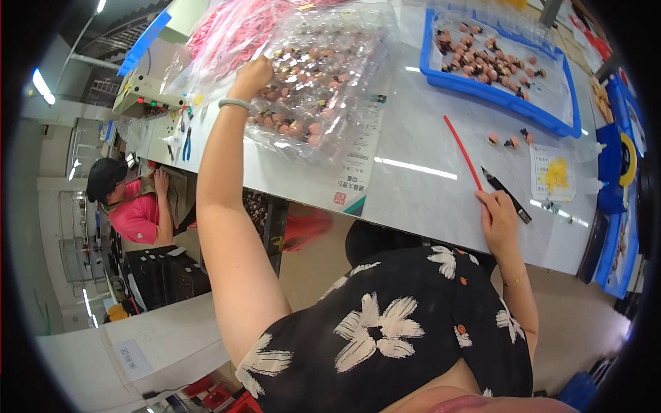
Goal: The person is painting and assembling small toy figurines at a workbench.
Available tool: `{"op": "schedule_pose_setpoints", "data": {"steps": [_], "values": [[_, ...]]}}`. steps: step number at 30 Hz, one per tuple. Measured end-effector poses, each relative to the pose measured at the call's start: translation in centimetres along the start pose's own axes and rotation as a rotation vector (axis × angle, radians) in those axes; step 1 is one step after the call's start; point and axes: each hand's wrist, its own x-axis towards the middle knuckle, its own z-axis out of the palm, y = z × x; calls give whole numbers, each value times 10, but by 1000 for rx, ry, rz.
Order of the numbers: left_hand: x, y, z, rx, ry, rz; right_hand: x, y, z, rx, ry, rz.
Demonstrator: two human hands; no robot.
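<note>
My left hand (255,76) reaches far forward to the left edge of a clear plastic blister tray (358,51). Its fingers are bent closed there; what they grip is too small to make out. Small pink-and-dark figurine pieces (296,127) fill the tray's pockets, under shiny clear plastic. On the right, my right hand (500,224) pinches the near end of a thin red stick (460,146), which points away toward the far left. A black pen-like tool (508,196) lies right beside those fingers.
A blue tray (496,103) at the back right holds many loose pink pieces. Several more pieces (511,142) lie before it, near a paper with yellow bits (554,175). Pink bagged material (237,31) and blue-handled pliers (186,144) are left. A person in pink (141,206) sits beyond.
</note>
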Motion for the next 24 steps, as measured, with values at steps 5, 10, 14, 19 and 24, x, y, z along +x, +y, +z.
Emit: {"op": "schedule_pose_setpoints", "data": {"steps": [5,10,14,19,24], "values": [[1,-5,-11,-79,-129,38,-1,3,-2,6,21,-8],[-21,7,-12,70,68,142,-1,2,-4,22,19,3],[-29,18,-22,228,60,164,-1,4,-4,31,28,-11],[-6,8,-30,124,-202,57,2,2,-2,44,26,-3],[8,-23,-27,2,-284,117,5,2,0,46,25,-3]]}}
